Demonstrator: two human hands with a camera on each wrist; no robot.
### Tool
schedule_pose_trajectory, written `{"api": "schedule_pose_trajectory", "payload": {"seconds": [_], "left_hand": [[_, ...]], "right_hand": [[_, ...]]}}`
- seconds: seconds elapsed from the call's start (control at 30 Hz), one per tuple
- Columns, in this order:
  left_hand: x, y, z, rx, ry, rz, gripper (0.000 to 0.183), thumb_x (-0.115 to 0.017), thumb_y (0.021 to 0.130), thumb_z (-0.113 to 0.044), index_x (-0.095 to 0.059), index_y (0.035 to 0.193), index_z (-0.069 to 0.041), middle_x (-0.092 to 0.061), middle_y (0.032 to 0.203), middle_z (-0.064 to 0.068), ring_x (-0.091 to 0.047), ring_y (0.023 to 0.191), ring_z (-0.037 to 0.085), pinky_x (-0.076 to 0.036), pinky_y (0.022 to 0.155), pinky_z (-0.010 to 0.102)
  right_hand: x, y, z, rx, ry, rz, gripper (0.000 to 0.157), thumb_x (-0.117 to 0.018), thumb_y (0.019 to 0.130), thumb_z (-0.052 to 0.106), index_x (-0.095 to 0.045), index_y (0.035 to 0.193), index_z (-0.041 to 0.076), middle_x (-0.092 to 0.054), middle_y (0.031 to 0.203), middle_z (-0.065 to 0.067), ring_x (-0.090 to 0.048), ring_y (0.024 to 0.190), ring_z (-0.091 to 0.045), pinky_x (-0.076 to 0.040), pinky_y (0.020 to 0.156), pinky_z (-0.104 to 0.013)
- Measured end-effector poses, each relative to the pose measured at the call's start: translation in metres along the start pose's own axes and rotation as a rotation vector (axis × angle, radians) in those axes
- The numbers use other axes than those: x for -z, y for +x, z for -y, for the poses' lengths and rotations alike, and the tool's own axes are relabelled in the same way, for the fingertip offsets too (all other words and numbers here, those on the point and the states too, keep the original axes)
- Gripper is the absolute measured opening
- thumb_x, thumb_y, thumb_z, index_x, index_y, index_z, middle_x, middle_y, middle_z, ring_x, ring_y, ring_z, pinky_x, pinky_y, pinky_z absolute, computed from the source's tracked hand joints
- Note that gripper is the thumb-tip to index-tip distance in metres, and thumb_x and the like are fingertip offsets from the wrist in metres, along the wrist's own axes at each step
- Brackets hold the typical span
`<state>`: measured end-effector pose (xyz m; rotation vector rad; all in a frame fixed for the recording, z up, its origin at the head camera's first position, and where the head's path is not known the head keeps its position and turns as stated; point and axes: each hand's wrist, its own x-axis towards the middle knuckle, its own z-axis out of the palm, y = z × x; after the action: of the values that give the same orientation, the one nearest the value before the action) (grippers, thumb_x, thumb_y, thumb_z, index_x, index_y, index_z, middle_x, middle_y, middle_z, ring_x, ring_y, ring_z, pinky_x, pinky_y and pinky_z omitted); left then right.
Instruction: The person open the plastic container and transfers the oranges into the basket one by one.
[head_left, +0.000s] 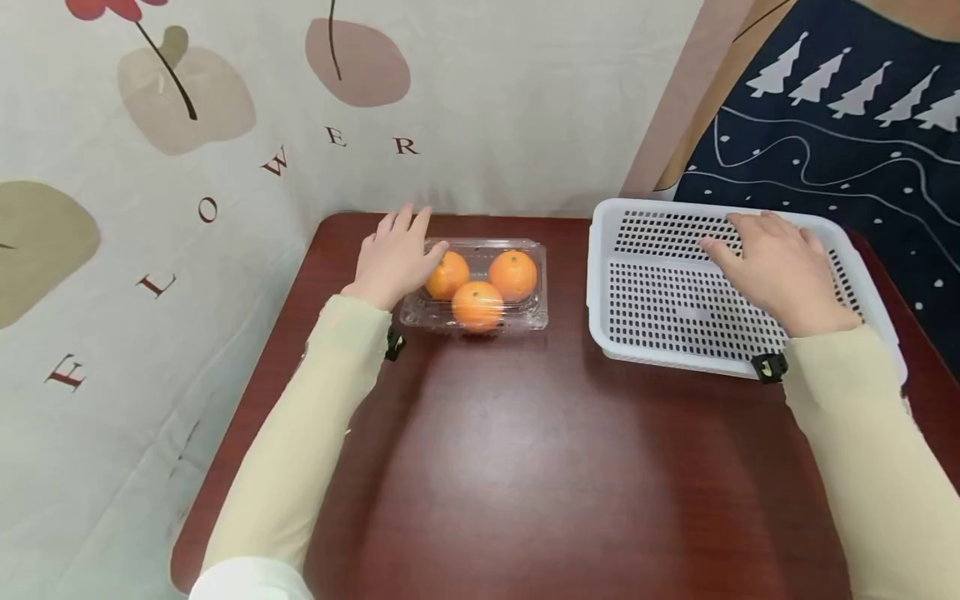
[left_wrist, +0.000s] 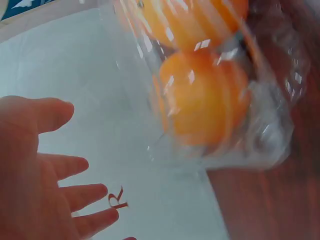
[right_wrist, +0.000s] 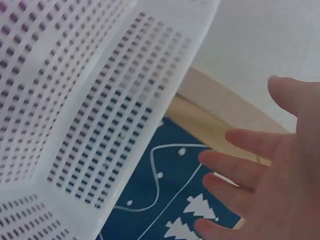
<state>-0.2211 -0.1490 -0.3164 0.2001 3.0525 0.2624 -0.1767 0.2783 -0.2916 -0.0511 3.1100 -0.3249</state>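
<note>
Where the bench (head_left: pixel 510 467) runs back to the cloth (head_left: pixel 510 100), the box (head_left: pixel 525 317) sits near the far edge, three oranges (head_left: pixel 477 306) inside it behind clear plastic. Basket (head_left: pixel 595 275) stands to its right, bare bench between.

Left hand (head_left: pixel 393 260) at the box's left end: fingers straight, spread wide, holding nothing; left wrist view shows a gap between hand and plastic. Right hand (head_left: pixel 783 267) above the far right part of the basket, also wide, nothing held, apart from the basket wall.

Main worry, in my judgement, is the box. Its plastic (thin, going by the ridges and glare) could buckle under a hard pinch at one end, and any tilt would probably roll the oranges to the low side. Cannot tell whether its top is latched; if loose, a lift by the top alone could spill them. A forward push might carry the box over the edge.

Basket looks light. A knock from the right sleeve (head_left: pixel 855 433) could skid it.
</note>
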Motion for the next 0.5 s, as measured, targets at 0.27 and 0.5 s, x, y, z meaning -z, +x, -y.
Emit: {"api": "schedule_pose_trajectory", "payload": {"seconds": [0.27,0.5], "left_hand": [[-0.030,-0.024,0.020,-0.012,-0.264,-0.141,0.059,-0.042,0.089,-0.046,-0.036,0.136,-0.012,-0.034,0.137,0.009,-0.026,0.127,0.029,-0.029,0.097,0.048],[-0.053,-0.042,0.031,0.060,-0.546,-0.131,0.066,-0.045,0.088,-0.047,-0.020,0.142,-0.020,-0.020,0.145,0.005,-0.017,0.132,0.027,-0.022,0.101,0.051]], "right_hand": [[-0.010,-0.024,0.028,0.009,0.141,-0.401,0.032,-0.044,0.090,0.035,-0.053,0.079,0.005,-0.051,0.061,-0.011,-0.044,0.055,-0.027,-0.030,0.048,-0.036],[-0.023,-0.036,0.052,0.062,0.336,-0.551,0.026,-0.048,0.088,0.029,-0.052,0.076,0.007,-0.051,0.060,-0.007,-0.041,0.054,-0.019,-0.029,0.051,-0.029]]}}
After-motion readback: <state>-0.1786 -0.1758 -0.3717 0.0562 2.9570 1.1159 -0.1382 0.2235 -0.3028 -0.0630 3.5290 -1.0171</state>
